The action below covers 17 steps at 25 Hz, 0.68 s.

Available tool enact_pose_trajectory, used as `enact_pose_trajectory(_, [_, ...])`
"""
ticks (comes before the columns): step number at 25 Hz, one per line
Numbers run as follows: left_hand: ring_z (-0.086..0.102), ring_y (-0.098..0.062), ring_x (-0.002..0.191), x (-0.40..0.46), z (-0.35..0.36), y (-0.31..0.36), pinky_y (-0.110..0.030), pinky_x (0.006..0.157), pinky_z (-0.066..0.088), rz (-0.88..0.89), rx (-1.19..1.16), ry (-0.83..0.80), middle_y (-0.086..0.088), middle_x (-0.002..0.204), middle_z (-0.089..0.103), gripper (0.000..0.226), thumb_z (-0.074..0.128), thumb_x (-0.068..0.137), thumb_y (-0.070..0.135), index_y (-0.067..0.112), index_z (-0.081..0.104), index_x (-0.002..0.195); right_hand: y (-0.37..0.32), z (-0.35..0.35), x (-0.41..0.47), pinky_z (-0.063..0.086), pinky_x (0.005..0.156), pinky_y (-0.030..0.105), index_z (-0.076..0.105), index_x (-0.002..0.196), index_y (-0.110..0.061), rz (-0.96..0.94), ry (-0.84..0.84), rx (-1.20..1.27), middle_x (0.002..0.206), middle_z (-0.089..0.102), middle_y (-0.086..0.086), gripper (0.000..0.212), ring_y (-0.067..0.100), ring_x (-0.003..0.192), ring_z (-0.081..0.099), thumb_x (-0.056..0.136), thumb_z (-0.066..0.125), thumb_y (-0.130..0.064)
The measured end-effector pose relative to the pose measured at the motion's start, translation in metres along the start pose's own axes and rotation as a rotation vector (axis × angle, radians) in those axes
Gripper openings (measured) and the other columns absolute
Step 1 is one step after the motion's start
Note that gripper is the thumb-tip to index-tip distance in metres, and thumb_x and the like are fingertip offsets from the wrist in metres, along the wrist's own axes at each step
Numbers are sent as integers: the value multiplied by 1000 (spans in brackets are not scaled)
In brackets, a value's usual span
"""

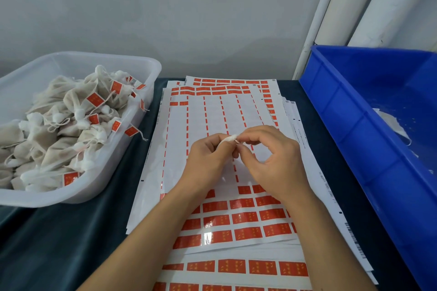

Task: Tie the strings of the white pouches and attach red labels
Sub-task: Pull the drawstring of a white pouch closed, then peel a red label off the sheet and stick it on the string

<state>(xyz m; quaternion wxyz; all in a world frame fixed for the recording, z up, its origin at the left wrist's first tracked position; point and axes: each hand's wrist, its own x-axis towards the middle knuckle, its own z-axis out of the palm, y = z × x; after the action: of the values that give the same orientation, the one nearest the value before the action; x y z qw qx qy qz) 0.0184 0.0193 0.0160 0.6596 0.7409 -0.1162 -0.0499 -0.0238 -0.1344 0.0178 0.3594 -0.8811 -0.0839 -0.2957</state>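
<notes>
White cloth of a pouch [228,138] is pinched between the left hand [208,157] and right hand [272,156], over the label sheets [236,217]. It is judged soft and light; hold is best taken at the strings.

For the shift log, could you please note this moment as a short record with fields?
left hand: pinches white pouch
right hand: pinches the pouch's end
label sheets: stacked under the hands, top sheet partly peeled
clear tub: left, tied pouches with red labels
blue bin: right, a white pouch inside
</notes>
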Motion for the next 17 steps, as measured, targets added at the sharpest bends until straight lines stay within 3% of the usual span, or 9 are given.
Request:
enact_pose_trajectory(4, [68,-7,77,1,3,-3,-9,66,52,31,69,10,10,77,73,29,56,105,29,25,76,84,1,3,-3,49,91,16,77,106,-16,-63,44,-111,108,75,0,22,8,100,66,90,73,-30])
enact_pose_trajectory(8, [67,2,75,1,4,-4,-6,62,47,44,103,15,17,74,70,26,58,103,26,21,76,85,1,6,-4,54,85,22,74,100,-15,-67,22,-153,101,74,1,13,13,91,67,90,76,-22])
enact_pose_trajectory(13, [65,-2,73,0,5,-5,-7,61,48,23,113,-5,13,75,68,25,59,102,30,18,71,85,-3,7,-4,45,72,0,58,102,-32,89,-13,-29,96,64,-19,9,2,90,64,96,65,-32])
enact_pose_trajectory(15, [68,-4,74,-1,4,-3,-11,63,51,3,91,9,11,78,71,21,59,103,32,19,68,89,-5,8,-3,44,77,-2,54,102,-36,114,9,50,92,59,-27,8,-2,101,62,98,60,-34])
enact_pose_trajectory(17, [72,-11,76,-3,1,0,-18,66,57,-31,-16,11,8,83,75,11,60,103,33,23,64,100,-6,9,-3,47,76,1,50,103,-36,124,50,127,92,62,-26,8,-2,98,64,100,56,-33])
